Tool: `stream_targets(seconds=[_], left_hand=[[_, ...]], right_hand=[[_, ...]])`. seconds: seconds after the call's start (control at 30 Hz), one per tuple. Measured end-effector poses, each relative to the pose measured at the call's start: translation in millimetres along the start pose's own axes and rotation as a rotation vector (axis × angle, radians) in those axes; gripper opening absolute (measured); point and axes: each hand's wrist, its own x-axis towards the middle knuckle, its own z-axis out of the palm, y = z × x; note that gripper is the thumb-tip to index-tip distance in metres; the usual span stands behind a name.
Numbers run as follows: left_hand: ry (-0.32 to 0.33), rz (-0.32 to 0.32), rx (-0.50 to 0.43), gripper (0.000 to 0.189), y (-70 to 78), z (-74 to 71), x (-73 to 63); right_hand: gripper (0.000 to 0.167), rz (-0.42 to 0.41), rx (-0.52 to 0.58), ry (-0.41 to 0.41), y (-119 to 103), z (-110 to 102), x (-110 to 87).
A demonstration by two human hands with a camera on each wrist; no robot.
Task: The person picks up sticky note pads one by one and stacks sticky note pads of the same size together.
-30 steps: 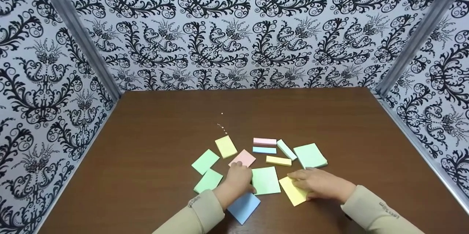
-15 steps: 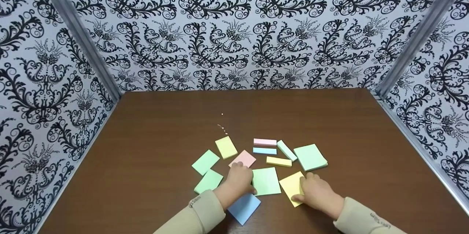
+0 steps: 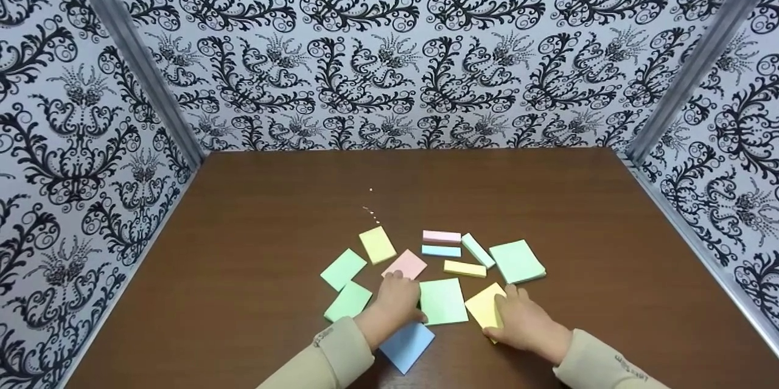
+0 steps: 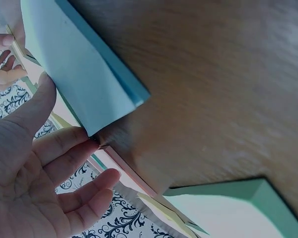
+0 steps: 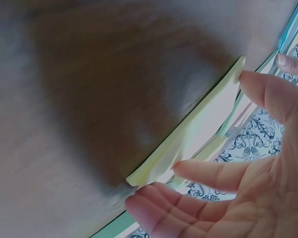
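Observation:
My left hand is at the left edge of a large green sticky note pad. Thumb and index finger hold that edge, though the blue sticky note pad partly covers the contact in the left wrist view. My right hand grips a yellow sticky note pad lying just right of the green one. In the right wrist view, the thumb touches one end of this yellow pad and the other fingers meet its opposite end. A pink pad lies beyond my left fingers.
Two smaller green pads and a small yellow pad lie to the left. Narrow pink, blue, green and yellow pads sit farther back, beside a pale green pad. Patterned walls bound the brown table.
My right hand has turned and shifted, moving from atop the yellow pad to gripping it at its ends. The left hand stays put, and the other pads keep their places.

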Motion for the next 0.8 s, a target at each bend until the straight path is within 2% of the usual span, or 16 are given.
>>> stream_targets(seconds=[0.13,0.27,0.47,0.67,0.8], left_hand=[[-0.017,-0.013,0.037,0.047,1.0,-1.7,-1.0],[-0.030,-0.021,0.029,0.047,1.8,-2.5,-1.6],[0.014,-0.014,0.065,0.053,1.7,0.7,-0.1],[0.027,-0.001,-0.006,0.043,-0.1,2.3,2.9],[0.041,0.019,-0.021,0.039,-1.2,1.8,4.6]], right_hand=[[0.060,-0.070,-0.025,-0.025,5,-3,2.0],[0.064,-0.138,-0.047,-0.062,11,-7,3.3],[0.061,-0.241,-0.098,-0.079,20,-10,3.5],[0.054,-0.317,-0.136,-0.065,25,-10,4.3],[0.053,-0.348,-0.148,-0.070,28,-10,5.6]])
